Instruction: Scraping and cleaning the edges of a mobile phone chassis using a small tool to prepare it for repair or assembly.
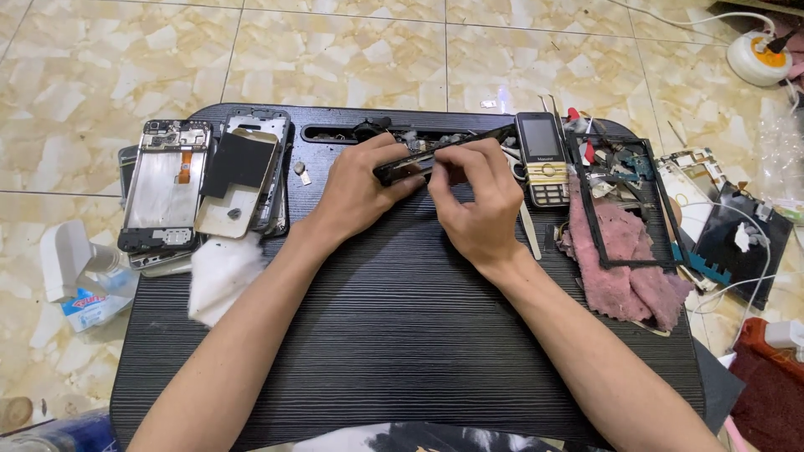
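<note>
Your left hand grips a dark, opened phone body tilted on edge above the back of a black, wood-grained lap desk, while your right hand pinches closed at the phone's upper edge; whether it holds a tool, you cannot tell from here. Behind your hands, the desk's long slot tray holds a jumble of small dark parts. To your left lie two stripped phone frames side by side, the nearer one partly covered by a black sheet, with a white cloth just below them. To your right, a gold keypad phone stands beside tweezers, and a black rectangular frame rests on a pink rag. The desk sits on a beige marble-patterned tile floor, where a white round extension reel lies at the far right corner.
</note>
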